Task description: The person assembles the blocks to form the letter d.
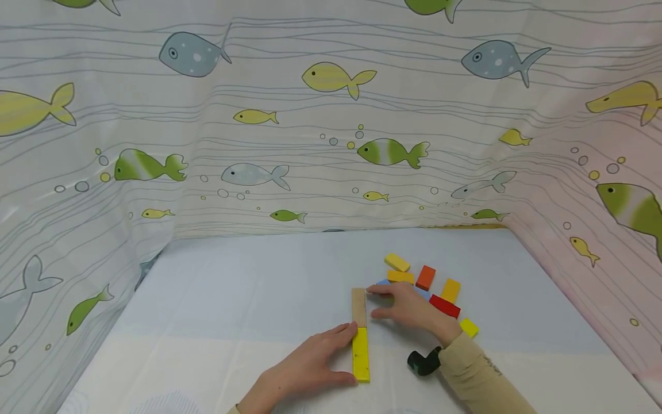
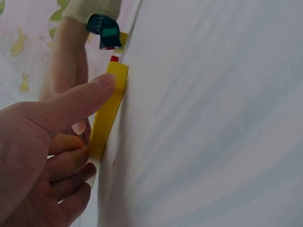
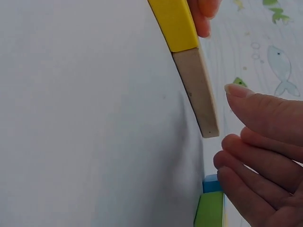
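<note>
A long yellow block (image 1: 360, 355) and a plain wooden block (image 1: 358, 307) lie end to end in a straight line on the table. My left hand (image 1: 310, 362) holds the yellow block, its thumb (image 2: 102, 85) at the near end and its fingertips towards the far end. Beside the wooden block is my right hand (image 1: 408, 307), thumb and fingers spread apart. In the right wrist view a gap shows between those fingers and the wooden block (image 3: 198, 92); nothing is held there.
Past my right hand lie several loose blocks, among them a red one (image 1: 445, 306), an orange one (image 1: 426, 278), a yellow one (image 1: 397, 263) and a green one (image 3: 209, 208). A dark bent piece (image 1: 424, 363) is by my right sleeve. Fish-patterned curtains (image 1: 331, 126) surround the table.
</note>
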The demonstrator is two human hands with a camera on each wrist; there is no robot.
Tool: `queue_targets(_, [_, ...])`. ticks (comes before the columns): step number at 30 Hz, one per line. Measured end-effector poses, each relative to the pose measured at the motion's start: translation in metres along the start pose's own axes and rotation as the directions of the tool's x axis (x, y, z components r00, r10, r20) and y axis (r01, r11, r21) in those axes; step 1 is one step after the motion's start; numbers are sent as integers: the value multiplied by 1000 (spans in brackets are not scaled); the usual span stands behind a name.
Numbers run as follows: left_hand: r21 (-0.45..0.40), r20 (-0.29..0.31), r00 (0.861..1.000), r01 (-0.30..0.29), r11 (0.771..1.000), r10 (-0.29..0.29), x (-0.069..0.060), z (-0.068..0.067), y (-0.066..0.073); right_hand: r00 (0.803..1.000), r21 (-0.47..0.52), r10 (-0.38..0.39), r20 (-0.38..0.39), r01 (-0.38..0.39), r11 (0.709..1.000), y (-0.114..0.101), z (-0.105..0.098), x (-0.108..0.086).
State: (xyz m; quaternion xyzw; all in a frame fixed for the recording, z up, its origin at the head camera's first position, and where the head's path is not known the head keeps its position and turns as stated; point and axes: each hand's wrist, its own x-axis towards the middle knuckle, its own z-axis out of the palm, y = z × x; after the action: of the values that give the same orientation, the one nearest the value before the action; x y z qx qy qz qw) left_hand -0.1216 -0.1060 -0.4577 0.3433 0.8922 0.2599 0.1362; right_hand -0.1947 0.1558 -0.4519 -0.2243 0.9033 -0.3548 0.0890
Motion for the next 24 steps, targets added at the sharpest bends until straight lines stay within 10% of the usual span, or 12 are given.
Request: queue_targets(24, [-34,18,999,40,999,-39,1,0,1,988,70,73,-139,-63,995,35,-48,-12])
